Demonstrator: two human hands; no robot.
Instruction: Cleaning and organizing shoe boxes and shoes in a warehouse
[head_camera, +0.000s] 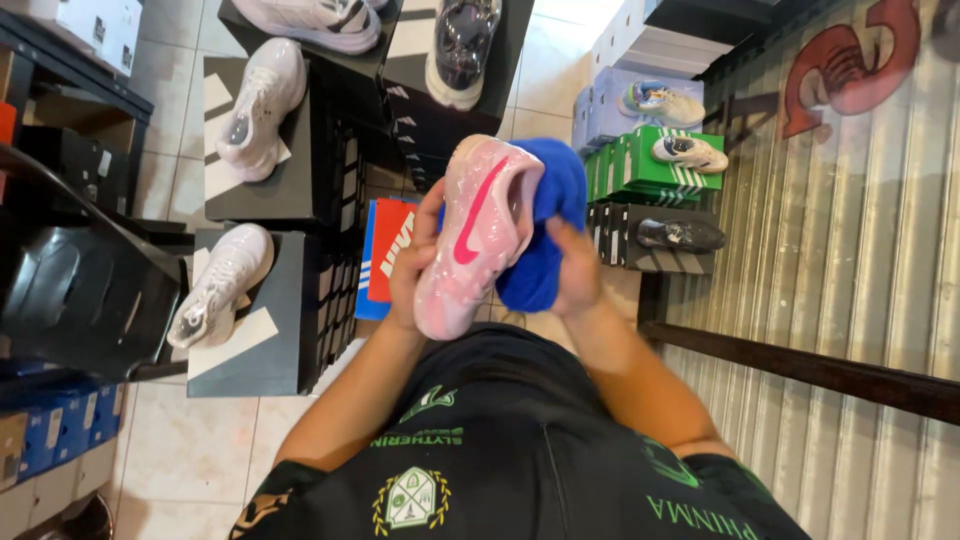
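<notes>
Wiping in hand: left hand (415, 262) clamped on pink shoe (470, 235), right hand (570, 270) gripping blue cloth (545, 215) at three o'clock (pressed against it). Next, probably, turning shoe, fresh side.

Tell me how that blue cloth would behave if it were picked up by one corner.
The blue cloth looks soft and floppy: it bunches around the right hand against the pink shoe. It would probably droop and unfold. Its fuzzy surface suggests little slipping, and it seems light.
</notes>
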